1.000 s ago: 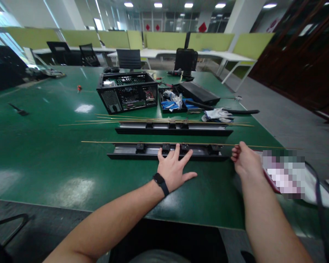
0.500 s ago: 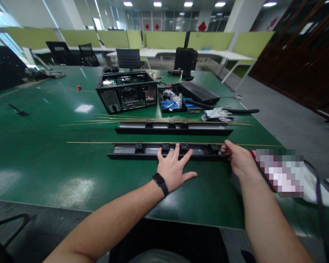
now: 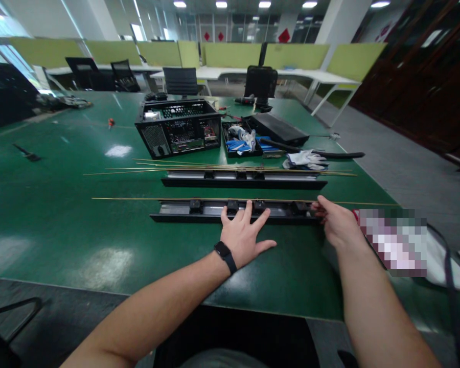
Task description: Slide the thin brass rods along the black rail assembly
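Observation:
My left hand [image 3: 245, 236] lies flat with its fingers spread, the fingertips pressing on the near black rail [image 3: 176, 210] on the green table. My right hand [image 3: 335, 220] is at the rail's right end, its fingers pinched on a long thin brass rod [image 3: 138, 199] that runs along the rail's far edge. A second black rail [image 3: 243, 179] lies parallel behind, with several more brass rods [image 3: 157, 167] beyond it.
An open black computer case [image 3: 178, 127] stands at the table's middle back. A black tray of blue and white parts [image 3: 242, 139], a black flat box [image 3: 278, 129] and white gloves [image 3: 304, 160] lie to its right. Office chairs and desks fill the background.
My right hand has slid left to the rail's right end, and the brass rod in it has shifted left along the rail. My left hand has stayed put.

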### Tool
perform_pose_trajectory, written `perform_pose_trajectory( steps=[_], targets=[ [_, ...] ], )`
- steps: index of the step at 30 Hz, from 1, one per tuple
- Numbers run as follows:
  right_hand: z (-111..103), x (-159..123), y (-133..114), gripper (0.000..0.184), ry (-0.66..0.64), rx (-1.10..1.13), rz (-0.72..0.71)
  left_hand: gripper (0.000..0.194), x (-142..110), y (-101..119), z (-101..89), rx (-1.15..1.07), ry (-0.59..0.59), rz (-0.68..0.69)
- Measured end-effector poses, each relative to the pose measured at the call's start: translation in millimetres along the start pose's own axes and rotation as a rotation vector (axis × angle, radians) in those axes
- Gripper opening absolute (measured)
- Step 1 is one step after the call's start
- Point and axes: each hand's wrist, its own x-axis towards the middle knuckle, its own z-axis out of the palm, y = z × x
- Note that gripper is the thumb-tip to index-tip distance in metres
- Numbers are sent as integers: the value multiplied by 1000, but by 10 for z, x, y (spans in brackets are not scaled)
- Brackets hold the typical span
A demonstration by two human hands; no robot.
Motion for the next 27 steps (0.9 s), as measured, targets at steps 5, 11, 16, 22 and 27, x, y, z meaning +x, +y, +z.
perform_pose_trajectory(
  steps=[5,11,16,22,27],
  targets=[
    [1,19,-44,39,81,84,34,82,1,4,11,-4,9,3],
    [14,-26,-149,28,182,130,59,83,0,5,-1,-4,-9,-1],
    [-47,7,-175,31,236,175,70,85,-1,2,-12,13,-20,-7],
    [-94,76,-139,32,226,185,81,83,-3,0,0,12,-3,-3],
    [-56,45,-164,32,227,195,108,83,-4,-1,12,6,5,1]
  ],
)
